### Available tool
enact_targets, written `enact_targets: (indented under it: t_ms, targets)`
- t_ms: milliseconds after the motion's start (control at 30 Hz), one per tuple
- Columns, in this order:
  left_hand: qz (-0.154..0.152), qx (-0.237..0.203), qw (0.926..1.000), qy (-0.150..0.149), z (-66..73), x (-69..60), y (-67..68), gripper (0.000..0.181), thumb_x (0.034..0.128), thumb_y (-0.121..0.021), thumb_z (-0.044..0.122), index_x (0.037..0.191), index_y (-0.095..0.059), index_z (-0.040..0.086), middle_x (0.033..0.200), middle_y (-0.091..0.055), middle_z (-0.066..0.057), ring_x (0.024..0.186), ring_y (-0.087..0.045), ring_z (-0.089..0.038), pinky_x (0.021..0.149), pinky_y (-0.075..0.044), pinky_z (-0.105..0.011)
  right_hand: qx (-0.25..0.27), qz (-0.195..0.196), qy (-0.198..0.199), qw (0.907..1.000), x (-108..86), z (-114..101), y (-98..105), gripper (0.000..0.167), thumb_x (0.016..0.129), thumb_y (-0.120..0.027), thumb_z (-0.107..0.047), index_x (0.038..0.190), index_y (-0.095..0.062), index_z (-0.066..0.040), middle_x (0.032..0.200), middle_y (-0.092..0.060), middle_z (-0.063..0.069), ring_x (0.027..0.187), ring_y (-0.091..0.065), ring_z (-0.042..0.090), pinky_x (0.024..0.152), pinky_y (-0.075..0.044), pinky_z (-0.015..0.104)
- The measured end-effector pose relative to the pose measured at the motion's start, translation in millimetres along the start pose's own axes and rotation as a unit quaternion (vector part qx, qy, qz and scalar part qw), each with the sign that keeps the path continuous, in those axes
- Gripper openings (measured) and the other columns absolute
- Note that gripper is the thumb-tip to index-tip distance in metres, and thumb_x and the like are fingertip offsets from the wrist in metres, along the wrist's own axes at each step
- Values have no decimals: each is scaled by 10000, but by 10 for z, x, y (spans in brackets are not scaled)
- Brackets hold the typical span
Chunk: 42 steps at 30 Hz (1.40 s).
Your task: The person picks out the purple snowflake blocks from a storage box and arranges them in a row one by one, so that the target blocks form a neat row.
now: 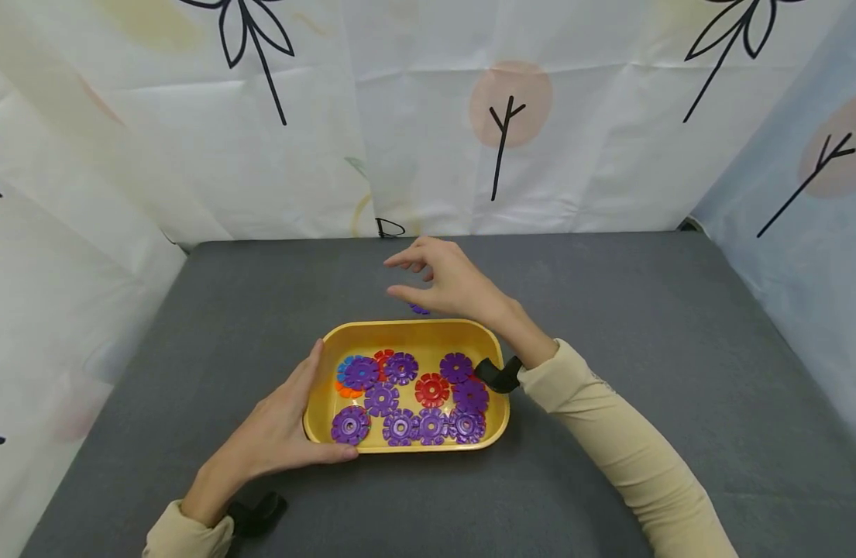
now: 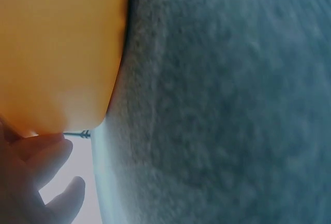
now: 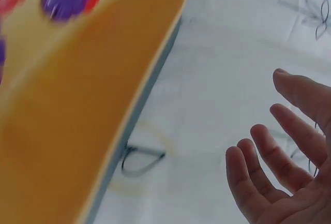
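A yellow plastic tray [image 1: 414, 335] stands on the grey table, holding several flower-shaped notched discs. Most are purple [image 1: 382, 400]; a red disc [image 1: 431, 390] lies near the middle, and blue and orange edges show at the left under a purple one. My left hand [image 1: 281, 422] grips the tray's left end, thumb along the front rim; its fingers [image 2: 49, 164] show against the tray wall in the left wrist view. Beyond the back rim, my right hand [image 1: 448, 280] hovers with fingers spread, holding nothing. Below it, a purple disc [image 1: 419, 308] is partly hidden by the hand.
The grey table [image 1: 651, 333] extends around the tray on both sides. White cloth [image 1: 428, 139] with plant drawings hangs behind the table's far edge and along both sides. Each wrist wears a black strap [image 1: 499, 376].
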<state>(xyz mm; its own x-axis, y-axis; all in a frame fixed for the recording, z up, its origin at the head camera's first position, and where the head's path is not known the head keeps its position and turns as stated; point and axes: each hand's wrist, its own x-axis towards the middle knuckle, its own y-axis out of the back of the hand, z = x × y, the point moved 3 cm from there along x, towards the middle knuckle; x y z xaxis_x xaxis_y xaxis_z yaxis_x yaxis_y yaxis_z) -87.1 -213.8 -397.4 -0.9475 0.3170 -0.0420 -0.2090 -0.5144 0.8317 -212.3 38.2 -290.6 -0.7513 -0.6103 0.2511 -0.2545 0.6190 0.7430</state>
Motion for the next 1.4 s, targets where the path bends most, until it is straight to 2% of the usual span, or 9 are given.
enact_targets:
  t_ms: [133,233,333,467,633,900,1067,1233,1400]
  targets:
    - [-73,-71,9999,-32,34,12,-10,1425,665,-868,663,1662,27,177,1657,-295,-169,1280,-574,-317,963,-559,-544,301,-249,240,9989,3,-148,-232,380,917,-778,-203,1263,-723,-57,1122,-690,111,1018,-648,223,899,-594,302]
    - [-118,-140,9998,-33,54,19,-19,1413,676,-866,652,1661,36,191,1661,-287,-165,1295,-567,-324,959,-559,-547,570,-605,346,9959,8,-212,-428,379,919,-777,-208,1263,-725,-57,1132,-694,113,1028,-665,227,901,-593,269]
    - [-129,-130,9998,-120,71,26,-32,1409,687,-864,643,1658,56,201,1666,-277,-186,1314,-561,-357,948,-558,-563,710,-1034,396,9913,7,-223,-618,373,926,-770,-202,1264,-724,-51,1156,-702,125,1050,-674,250,910,-596,291]
    - [-106,-45,9998,-178,74,25,-40,1413,685,-858,660,1655,69,214,1671,-270,-187,1327,-561,-362,948,-558,-555,544,-1630,385,9844,-1,-157,-828,375,928,-768,-196,1268,-723,-47,1182,-726,123,1060,-684,249,928,-589,331]
    - [-117,-62,9999,-97,65,19,-36,1415,682,-860,658,1659,50,189,1672,-273,-173,1329,-563,-337,954,-563,-529,492,-2206,340,9735,-7,-60,-986,403,916,-781,-191,1281,-713,-35,1247,-726,123,1097,-671,267,975,-568,380]
    - [-129,-53,9998,-107,62,15,-39,1405,690,-850,663,1659,52,192,1676,-265,-176,1316,-568,-336,954,-564,-522,-37,-2536,284,9669,-11,-10,-1101,428,889,-810,-192,1284,-716,-56,1252,-733,63,1154,-660,194,1067,-503,295]
    - [-109,-16,9998,-192,66,19,-50,1414,690,-856,652,1658,51,162,1668,-271,-199,1332,-554,-379,963,-551,-565,-205,-2634,311,9640,-22,5,-1129,459,863,-833,-176,1287,-713,-49,1255,-726,77,1175,-652,198,1083,-498,305]
    - [-86,32,9997,-224,70,20,-46,1417,687,-854,662,1658,45,156,1669,-274,-200,1362,-533,-390,974,-539,-575,-416,-2682,389,9617,-24,-1,-1164,482,846,-849,-203,1286,-717,-55,1209,-711,88,1049,-626,174,946,-518,217]
    - [-110,12,9997,-201,72,17,-50,1427,685,-855,667,1655,67,171,1672,-263,-201,1370,-525,-395,970,-537,-577,-543,-2739,302,9597,-31,-13,-1199,501,854,-842,-257,1302,-712,-76,1125,-680,79,905,-510,122,787,-433,158]
